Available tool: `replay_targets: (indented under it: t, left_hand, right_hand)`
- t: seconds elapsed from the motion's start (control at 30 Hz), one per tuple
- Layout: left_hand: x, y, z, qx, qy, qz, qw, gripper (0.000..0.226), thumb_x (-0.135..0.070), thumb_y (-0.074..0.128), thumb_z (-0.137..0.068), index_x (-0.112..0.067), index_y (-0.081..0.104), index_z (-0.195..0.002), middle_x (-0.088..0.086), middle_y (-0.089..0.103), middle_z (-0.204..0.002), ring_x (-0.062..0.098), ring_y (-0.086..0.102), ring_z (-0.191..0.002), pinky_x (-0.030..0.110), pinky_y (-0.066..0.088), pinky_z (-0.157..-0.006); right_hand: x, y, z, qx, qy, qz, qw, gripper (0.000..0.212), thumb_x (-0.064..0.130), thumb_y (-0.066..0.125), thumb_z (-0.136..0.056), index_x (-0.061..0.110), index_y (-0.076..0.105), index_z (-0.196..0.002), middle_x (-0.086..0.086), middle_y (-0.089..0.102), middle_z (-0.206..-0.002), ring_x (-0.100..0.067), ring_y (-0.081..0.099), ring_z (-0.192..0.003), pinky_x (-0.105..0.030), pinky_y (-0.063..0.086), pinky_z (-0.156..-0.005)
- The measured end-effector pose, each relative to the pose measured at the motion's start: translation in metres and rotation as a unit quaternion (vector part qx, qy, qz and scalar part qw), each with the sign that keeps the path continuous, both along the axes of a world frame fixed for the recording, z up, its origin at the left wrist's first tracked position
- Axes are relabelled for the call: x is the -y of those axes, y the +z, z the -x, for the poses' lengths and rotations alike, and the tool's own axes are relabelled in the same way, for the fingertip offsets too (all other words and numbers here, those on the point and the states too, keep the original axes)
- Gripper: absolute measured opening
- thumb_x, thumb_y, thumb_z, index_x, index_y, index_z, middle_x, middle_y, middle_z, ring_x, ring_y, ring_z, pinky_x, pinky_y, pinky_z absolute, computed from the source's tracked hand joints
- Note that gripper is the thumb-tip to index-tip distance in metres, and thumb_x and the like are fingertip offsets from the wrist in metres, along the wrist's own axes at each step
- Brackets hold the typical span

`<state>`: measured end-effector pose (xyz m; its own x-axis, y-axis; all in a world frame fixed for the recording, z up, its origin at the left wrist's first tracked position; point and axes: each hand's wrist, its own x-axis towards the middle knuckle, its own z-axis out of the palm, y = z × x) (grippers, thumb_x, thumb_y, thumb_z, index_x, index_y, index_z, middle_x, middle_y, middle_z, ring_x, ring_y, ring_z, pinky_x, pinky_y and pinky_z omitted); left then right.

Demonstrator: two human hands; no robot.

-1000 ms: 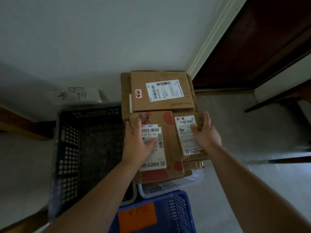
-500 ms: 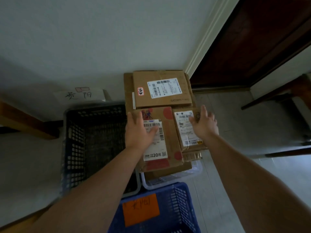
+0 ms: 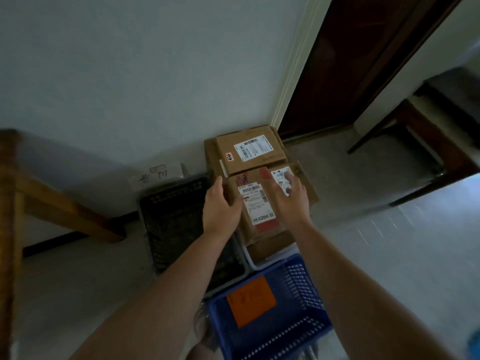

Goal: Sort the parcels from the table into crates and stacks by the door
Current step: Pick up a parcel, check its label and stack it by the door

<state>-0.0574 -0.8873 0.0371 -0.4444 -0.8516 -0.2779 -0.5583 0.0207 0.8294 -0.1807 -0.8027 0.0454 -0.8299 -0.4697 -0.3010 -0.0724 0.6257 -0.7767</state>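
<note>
A stack of cardboard parcels stands by the door. The far parcel (image 3: 249, 150) carries a white label and a small red sticker. In front of it lie a parcel with red patches and a long label (image 3: 257, 206) and, to its right, a smaller labelled parcel (image 3: 298, 178). My left hand (image 3: 220, 209) hovers at the left edge of the red-patched parcel, fingers relaxed, holding nothing. Over the seam between the two front parcels is my right hand (image 3: 292, 197), with its fingers straight; whether it touches them I cannot tell.
A black crate (image 3: 176, 219) sits left of the stack, under a handwritten wall sign (image 3: 155, 174). A blue crate (image 3: 306, 287) with an orange tag is nearest me, a white crate (image 3: 262, 263) under the parcels. Dark door (image 3: 350, 61) at right, wooden furniture at left and right.
The view has pulled back and up. Both hands have lifted off the front parcels and drawn slightly toward me; the parcels stay on the stack.
</note>
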Motion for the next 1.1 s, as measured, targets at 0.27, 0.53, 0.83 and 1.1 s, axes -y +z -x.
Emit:
replay_targets:
  t: [0.27,0.53,0.83,1.1]
  left_hand:
    - [-0.021,0.069,-0.057,-0.071,0.004,0.038,0.997,0.069,-0.03,0.062,-0.088,-0.019,0.026,-0.147,0.003,0.047,-0.139,0.008,0.053,-0.103,0.022,0.039,-0.08]
    - [-0.107,0.136,-0.142,-0.154,0.063,0.099,0.981,0.065,-0.029,0.061,-0.089,-0.018,0.03,-0.145,-0.006,0.052,-0.12,0.003,0.054,-0.09,0.012,0.041,-0.076]
    - [-0.161,0.196,-0.275,-0.163,0.154,0.145,0.964,0.064,-0.03,0.061,-0.089,-0.019,0.031,-0.145,-0.009,0.049,-0.112,-0.004,0.049,-0.077,0.016,0.037,-0.074]
    - [-0.158,0.215,-0.419,-0.157,0.266,0.188,0.932,0.062,-0.034,0.064,-0.087,-0.025,0.036,-0.141,-0.011,0.054,-0.113,0.0,0.052,-0.089,0.025,0.048,-0.082]
  right_hand:
    - [-0.033,0.064,-0.068,0.04,-0.023,0.105,0.993,0.016,0.048,0.058,-0.088,0.055,0.046,-0.095,0.011,0.056,-0.115,-0.012,0.061,-0.101,-0.043,0.054,-0.087]
    - [-0.108,0.132,-0.149,-0.007,0.043,0.181,0.982,0.036,0.042,0.052,-0.09,0.041,0.045,-0.125,0.009,0.051,-0.128,-0.016,0.056,-0.113,-0.051,0.046,-0.095]
    - [-0.135,0.181,-0.26,-0.019,0.153,0.242,0.958,0.037,0.035,0.054,-0.092,0.026,0.05,-0.128,0.004,0.054,-0.125,-0.012,0.05,-0.115,-0.031,0.046,-0.09]
    - [-0.1,0.203,-0.395,-0.025,0.261,0.258,0.93,0.04,0.028,0.055,-0.093,0.016,0.048,-0.131,-0.001,0.052,-0.13,-0.012,0.05,-0.112,-0.029,0.041,-0.094]
